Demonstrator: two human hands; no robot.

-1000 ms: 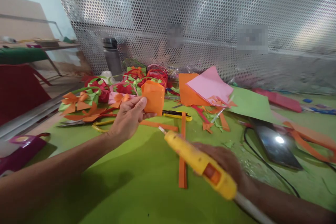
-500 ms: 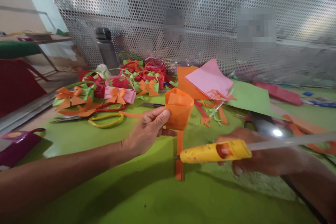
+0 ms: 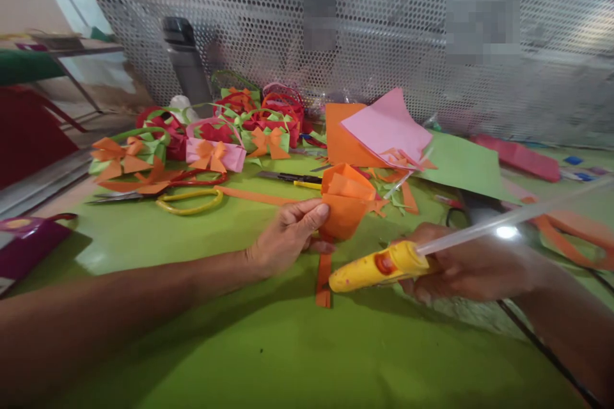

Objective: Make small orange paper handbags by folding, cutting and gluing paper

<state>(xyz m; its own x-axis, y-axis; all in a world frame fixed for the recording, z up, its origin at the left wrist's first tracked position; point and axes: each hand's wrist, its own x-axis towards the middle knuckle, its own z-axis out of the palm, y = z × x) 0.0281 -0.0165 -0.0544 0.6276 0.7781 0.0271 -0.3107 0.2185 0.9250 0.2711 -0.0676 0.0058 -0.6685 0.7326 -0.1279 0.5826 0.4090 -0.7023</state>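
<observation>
My left hand (image 3: 292, 236) pinches a small folded orange paper pouch (image 3: 346, 208) between thumb and fingers. Below the pouch hangs an orange paper strip (image 3: 323, 281), its upper end hidden behind the pouch and fingers. My right hand (image 3: 460, 262) is closed round a yellow hot glue gun (image 3: 378, 268), slightly blurred, with a clear glue stick (image 3: 480, 227) jutting from its back. The gun's nozzle points left and appears to be at the strip's right side; whether it touches is unclear.
Small paper bags with orange bows (image 3: 211, 153) cluster at the back left near a grey bottle (image 3: 187, 61). Scissors (image 3: 192, 201) and a black cutter (image 3: 288, 177) lie before them. Coloured paper sheets (image 3: 384, 124) are at the back, a purple item (image 3: 33, 246) at left, a black cord at right.
The glue gun has tilted, its back end rising and shifting left with my right hand. The pouch and strip hang at a slightly different angle, and the whole view has shifted a little.
</observation>
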